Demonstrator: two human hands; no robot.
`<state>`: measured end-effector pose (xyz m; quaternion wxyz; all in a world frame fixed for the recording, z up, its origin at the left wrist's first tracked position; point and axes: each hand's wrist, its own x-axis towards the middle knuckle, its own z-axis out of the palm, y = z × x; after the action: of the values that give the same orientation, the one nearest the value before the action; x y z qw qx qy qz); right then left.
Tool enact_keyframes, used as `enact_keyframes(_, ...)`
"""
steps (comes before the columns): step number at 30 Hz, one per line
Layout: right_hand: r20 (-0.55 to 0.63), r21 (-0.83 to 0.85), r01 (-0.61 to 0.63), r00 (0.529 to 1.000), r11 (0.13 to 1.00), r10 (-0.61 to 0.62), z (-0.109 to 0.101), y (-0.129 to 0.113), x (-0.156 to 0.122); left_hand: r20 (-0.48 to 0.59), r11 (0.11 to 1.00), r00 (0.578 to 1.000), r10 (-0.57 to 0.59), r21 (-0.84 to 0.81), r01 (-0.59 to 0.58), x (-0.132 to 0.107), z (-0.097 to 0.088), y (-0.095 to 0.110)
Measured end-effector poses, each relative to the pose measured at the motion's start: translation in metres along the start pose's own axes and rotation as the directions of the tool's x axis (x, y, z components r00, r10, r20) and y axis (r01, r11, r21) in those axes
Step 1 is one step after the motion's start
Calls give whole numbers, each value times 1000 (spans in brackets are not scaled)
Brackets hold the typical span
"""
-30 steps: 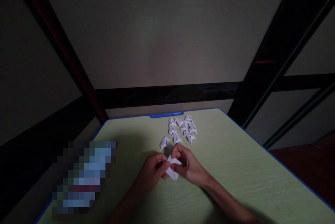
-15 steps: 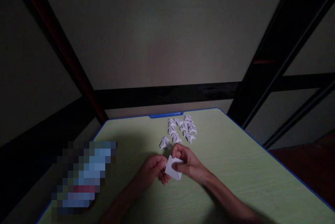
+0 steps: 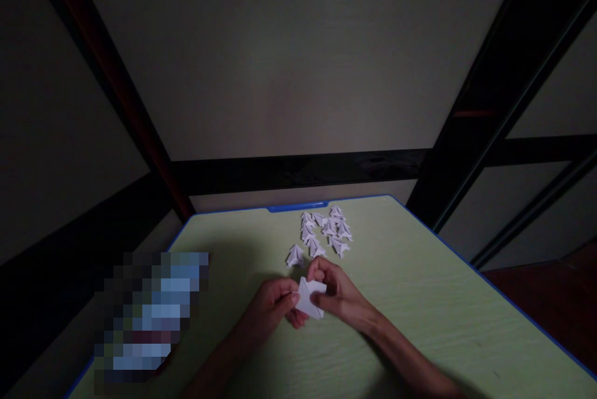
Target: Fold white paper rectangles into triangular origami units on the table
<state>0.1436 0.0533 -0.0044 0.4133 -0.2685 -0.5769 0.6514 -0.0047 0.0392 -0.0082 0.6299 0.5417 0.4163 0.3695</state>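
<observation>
A small piece of folded white paper [image 3: 308, 297] is held between my two hands above the table. My left hand [image 3: 278, 301] pinches its left corner between thumb and fingers. From the other side my right hand [image 3: 334, 290] grips it, thumb lying across the face and fingers behind the upper edge. Crease lines run over the paper near its top and lower right. Just beyond my hands lie several folded white paper figures [image 3: 316, 247] in a loose cluster, and one paper figure [image 3: 295, 255] sits a little apart at the left.
The pale green table [image 3: 420, 299] has a blue rim and a blue handle-like strip [image 3: 298, 207] at its far edge. A blurred-out, pixelated object [image 3: 158, 312] lies on the left side. Behind the table stands a panelled wall [image 3: 298, 76] with dark bars.
My left thumb has shifted slightly further onto the paper's left corner. Both hands keep their hold, and the whole view has moved a little.
</observation>
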Motion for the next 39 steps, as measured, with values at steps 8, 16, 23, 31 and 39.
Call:
enact_keyframes(8, -154, 59, 103, 984, 993, -93, 3, 10, 6, -197, 1000, 980, -5, -23, 0, 4, -1, 1)
enact_keyframes(16, -153, 117, 91, 986, 989, -72, 9, 11, 4, -318, 995, 944, 87, 71, -68, 0, 2, 7)
enact_keyframes(23, -305, 111, 144, 946, 983, -104, 7, 6, 6, -285, 998, 957, 59, 18, -56, -2, 7, 11)
enact_keyframes(31, -212, 8, 49, 976, 999, -46, 3, 1, 5, -293, 998, 956, -1, -60, -17, -1, 7, 11)
enact_keyframes(39, -331, 94, 143, 938, 985, -104, 7, 4, 7, -395, 999, 918, 12, -38, -29, 0, 10, 9)
